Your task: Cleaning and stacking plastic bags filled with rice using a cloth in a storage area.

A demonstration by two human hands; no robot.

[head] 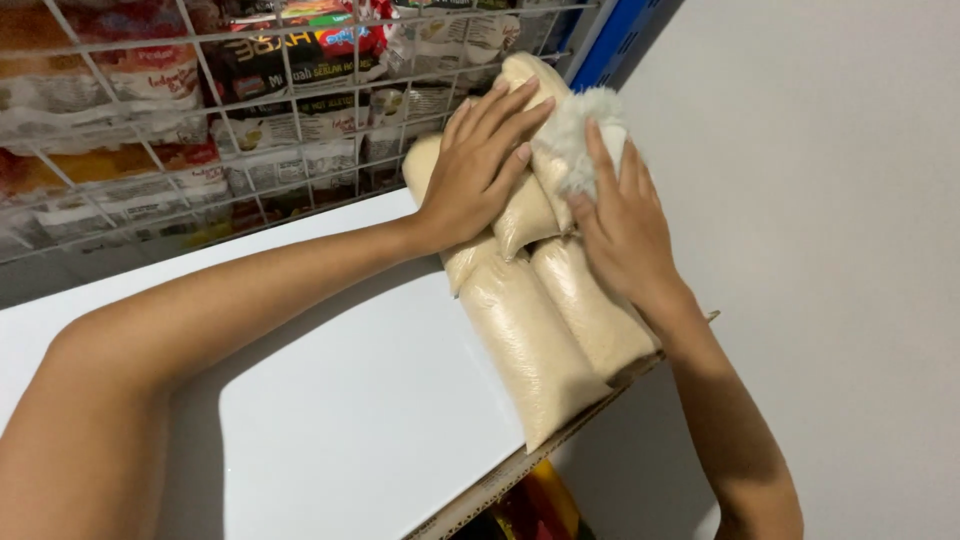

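Several clear plastic bags of pale beige grain [540,330] lie side by side at the right end of a white shelf board [350,400]. My left hand [480,165] lies flat, fingers spread, on the upper bags. My right hand [620,215] presses a fluffy white cloth [590,135] against the top of a bag near the back right corner. The bags under my hands are partly hidden.
A white wire grid [200,120] stands behind the shelf, with colourful packets [290,60] stacked behind it. A blue upright post [615,40] rises at the back right. A plain grey wall [820,250] fills the right side. Coloured packets [530,505] show below the shelf edge.
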